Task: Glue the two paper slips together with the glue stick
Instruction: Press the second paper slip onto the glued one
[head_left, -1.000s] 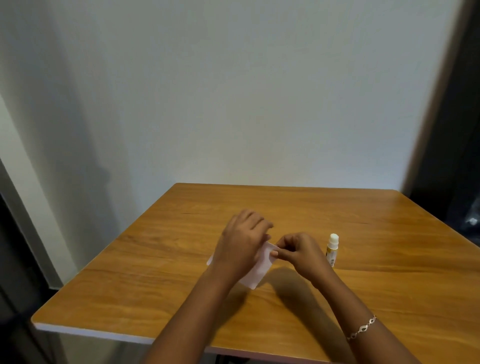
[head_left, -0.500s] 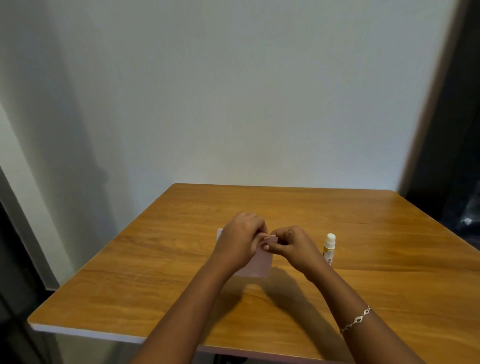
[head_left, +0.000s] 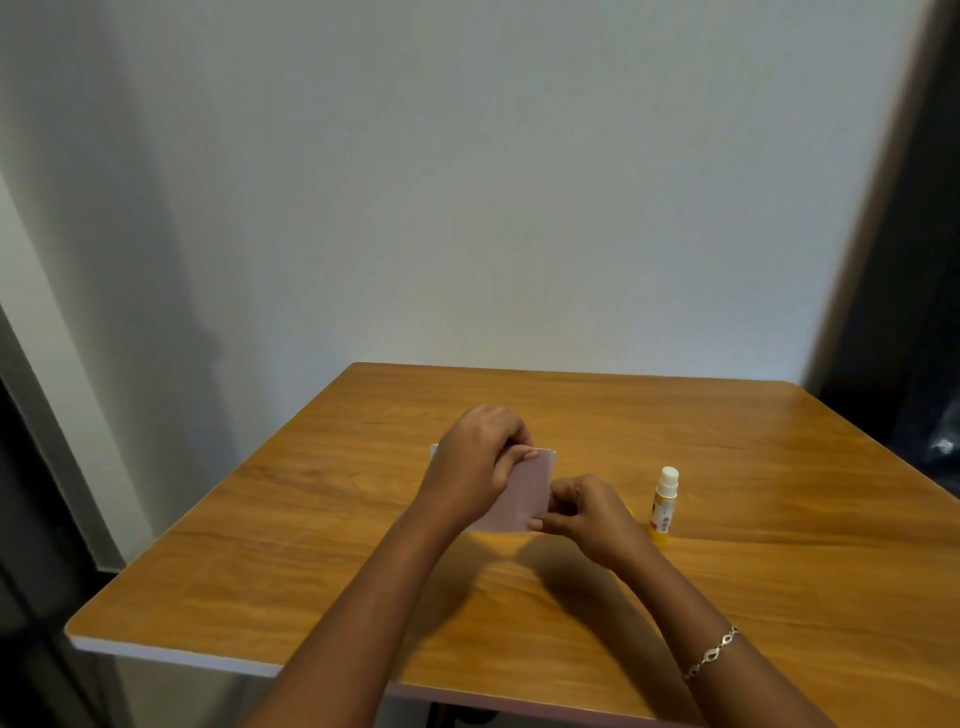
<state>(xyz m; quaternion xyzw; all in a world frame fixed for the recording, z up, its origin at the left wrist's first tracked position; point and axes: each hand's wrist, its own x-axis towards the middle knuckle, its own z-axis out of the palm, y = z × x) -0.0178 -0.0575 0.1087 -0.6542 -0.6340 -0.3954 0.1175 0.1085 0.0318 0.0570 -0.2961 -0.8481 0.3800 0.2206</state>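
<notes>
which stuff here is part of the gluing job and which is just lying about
Part of the job:
- paper slips, held up in both hands, left hand at the top, right hand at the lower corner
- glue stick, standing upright on the table, white cap on

Just there:
- table, only the work surface
- bracelet on the right wrist

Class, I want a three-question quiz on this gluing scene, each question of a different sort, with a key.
1. True or false: the glue stick stands upright on the table.
2. Which hand pinches the paper's near corner? A) left hand B) right hand
3. Fill in: the bracelet is on the ___ wrist.

Key: 1 true; 2 B; 3 right.
</notes>
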